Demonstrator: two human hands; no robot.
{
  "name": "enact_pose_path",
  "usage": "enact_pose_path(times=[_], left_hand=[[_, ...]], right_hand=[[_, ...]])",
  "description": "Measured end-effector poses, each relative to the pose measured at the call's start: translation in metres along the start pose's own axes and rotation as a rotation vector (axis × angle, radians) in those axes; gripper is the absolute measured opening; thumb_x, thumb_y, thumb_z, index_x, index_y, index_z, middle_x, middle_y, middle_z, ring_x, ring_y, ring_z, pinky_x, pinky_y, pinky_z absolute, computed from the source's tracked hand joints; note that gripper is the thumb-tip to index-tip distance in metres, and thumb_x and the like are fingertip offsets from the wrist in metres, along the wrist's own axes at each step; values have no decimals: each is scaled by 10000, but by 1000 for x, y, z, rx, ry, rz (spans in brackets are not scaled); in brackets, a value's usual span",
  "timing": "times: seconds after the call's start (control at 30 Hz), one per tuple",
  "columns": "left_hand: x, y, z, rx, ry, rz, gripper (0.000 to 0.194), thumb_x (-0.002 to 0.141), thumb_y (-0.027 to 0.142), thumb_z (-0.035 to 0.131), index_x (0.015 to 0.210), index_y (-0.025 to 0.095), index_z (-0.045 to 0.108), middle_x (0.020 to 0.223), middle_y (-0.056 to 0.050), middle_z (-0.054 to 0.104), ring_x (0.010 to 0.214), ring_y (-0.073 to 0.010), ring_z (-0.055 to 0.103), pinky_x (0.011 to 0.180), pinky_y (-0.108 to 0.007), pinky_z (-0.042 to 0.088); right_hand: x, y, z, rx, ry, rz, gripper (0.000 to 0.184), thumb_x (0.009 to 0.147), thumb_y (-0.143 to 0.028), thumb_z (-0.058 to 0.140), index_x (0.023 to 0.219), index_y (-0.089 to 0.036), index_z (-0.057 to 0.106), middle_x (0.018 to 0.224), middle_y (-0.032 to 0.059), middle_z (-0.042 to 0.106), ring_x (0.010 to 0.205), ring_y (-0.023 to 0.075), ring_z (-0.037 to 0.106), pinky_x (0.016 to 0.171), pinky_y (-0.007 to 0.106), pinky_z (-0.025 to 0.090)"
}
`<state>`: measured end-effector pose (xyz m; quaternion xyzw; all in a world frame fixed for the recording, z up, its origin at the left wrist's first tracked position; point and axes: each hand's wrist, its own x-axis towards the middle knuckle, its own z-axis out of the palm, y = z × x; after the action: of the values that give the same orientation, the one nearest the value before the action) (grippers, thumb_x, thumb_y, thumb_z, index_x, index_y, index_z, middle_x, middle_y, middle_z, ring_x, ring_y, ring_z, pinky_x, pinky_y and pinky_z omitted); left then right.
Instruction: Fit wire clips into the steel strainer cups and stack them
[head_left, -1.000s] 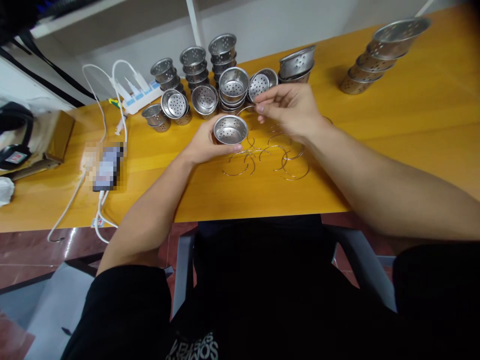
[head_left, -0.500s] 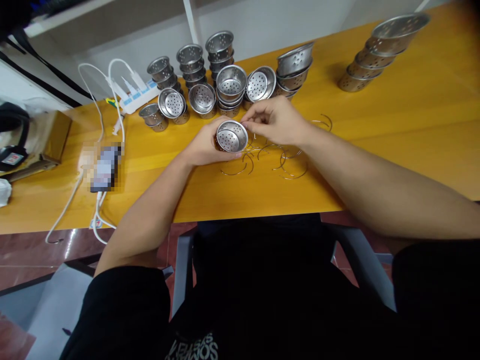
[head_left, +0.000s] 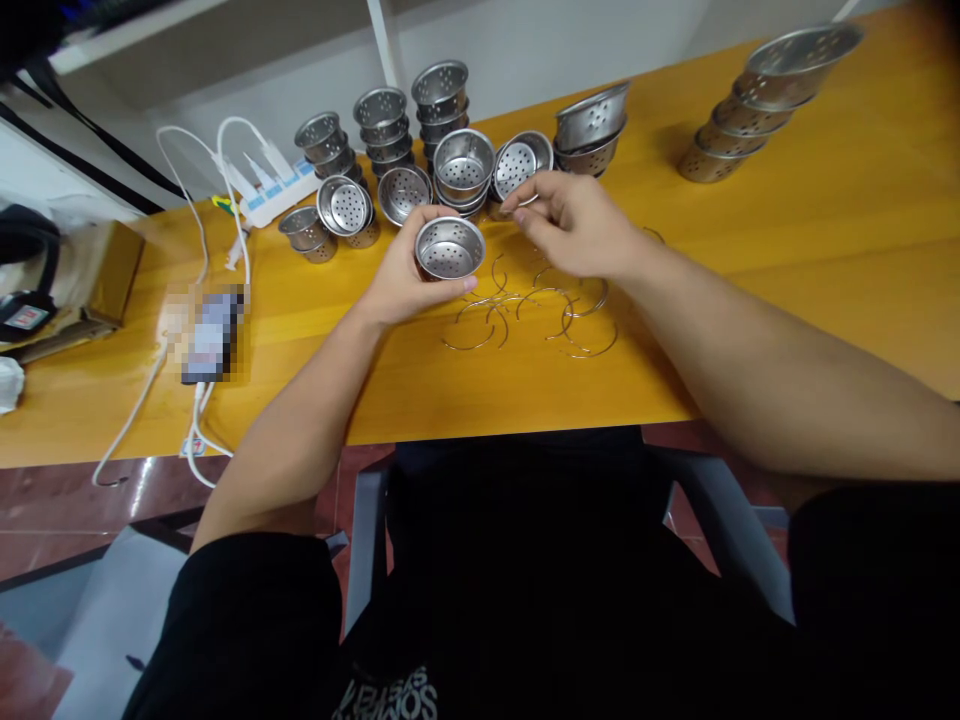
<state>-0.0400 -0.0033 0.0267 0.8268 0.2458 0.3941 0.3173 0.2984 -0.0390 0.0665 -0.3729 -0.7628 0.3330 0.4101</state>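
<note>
Perforated metal cup (head_left: 451,260), shiny, round-rimmed, in left hand (head_left: 400,278)

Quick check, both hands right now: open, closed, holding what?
Left hand: closed around a cup.
Right hand: fingers curled, tips close together; whether they pinch anything cannot be told.

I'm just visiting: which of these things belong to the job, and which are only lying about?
Likely part of the job:
- perforated metal cup, held in the left fingers
- thin curved wires on the table
- similar cups, mostly stacked, behind

Probably just lying about:
- phone, blurred out
- power strip
- cardboard box
</note>
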Motion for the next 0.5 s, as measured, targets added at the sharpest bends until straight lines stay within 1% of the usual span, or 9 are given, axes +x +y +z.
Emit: enact_pose_path(times=[0.07, 0.1, 0.17, 0.2, 0.27, 0.37, 0.43, 0.5], left_hand=[[1, 8, 0, 30, 5, -18, 1333, 689, 1145, 1076, 1653, 305, 700, 1518, -137, 802, 1442, -429, 866, 1305, -690, 721], [2, 13, 0, 46, 12, -34, 1335, 670, 1147, 1082, 1631, 293, 725, 1517, -146, 811, 1446, -435, 864, 1315, -693, 718], [3, 20, 1, 72, 35, -67, 1342, 626, 1155, 1093, 1583, 274, 765, 1518, -160, 826, 1463, -450, 854, 1342, -697, 705], [4, 21, 1, 81, 50, -80, 1349, 606, 1167, 1089, 1564, 271, 775, 1513, -161, 830, 1472, -454, 849, 1357, -699, 696], [5, 21, 3, 92, 75, -92, 1371, 586, 1204, 1057, 1556, 277, 774, 1496, -152, 833, 1483, -455, 841, 1378, -702, 679], [6, 15, 5, 107, 85, -93, 1401, 605, 1243, 1001, 1604, 298, 734, 1503, -144, 824, 1485, -446, 837, 1384, -691, 667], [6, 12, 6, 108, 85, -101, 1427, 612, 1253, 982, 1640, 306, 699, 1532, -151, 818, 1489, -443, 839, 1381, -676, 671], [6, 11, 8, 90, 98, -114, 1448, 618, 1258, 974, 1669, 311, 665, 1579, -162, 811, 1504, -445, 841, 1379, -663, 680]], right_hand=[[-1, 0, 2, 34, 19, 28, 537, 1159, -788, 987, 1216, -306, 757, 627, -66, 535, 554, 183, 420, 587, 405, 318], [-1, 0, 4, 63, 25, 45, 605, 1126, -867, 979, 1219, -317, 744, 618, -62, 568, 544, 189, 462, 589, 411, 348], [0, 1, 6, 132, 30, 78, 692, 1056, -949, 989, 1223, -342, 700, 608, -57, 632, 532, 203, 536, 607, 426, 409], [0, 0, 6, 161, 25, 90, 711, 1027, -950, 1009, 1220, -353, 675, 610, -53, 661, 537, 214, 573, 625, 437, 437], [0, -2, 7, 196, 9, 101, 703, 996, -890, 1053, 1204, -364, 635, 641, -33, 725, 588, 247, 665, 678, 464, 492], [1, -4, 8, 224, 40, 65, 633, 1008, -793, 1070, 1154, -363, 628, 779, 32, 823, 748, 300, 773, 782, 511, 557], [1, -5, 8, 184, 99, -2, 587, 1028, -789, 1059, 1099, -355, 671, 903, 78, 850, 826, 301, 749, 807, 523, 551], [2, -4, 8, 111, 169, -73, 561, 1061, -806, 1048, 1047, -350, 723, 978, 95, 829, 860, 289, 672, 817, 525, 539]])
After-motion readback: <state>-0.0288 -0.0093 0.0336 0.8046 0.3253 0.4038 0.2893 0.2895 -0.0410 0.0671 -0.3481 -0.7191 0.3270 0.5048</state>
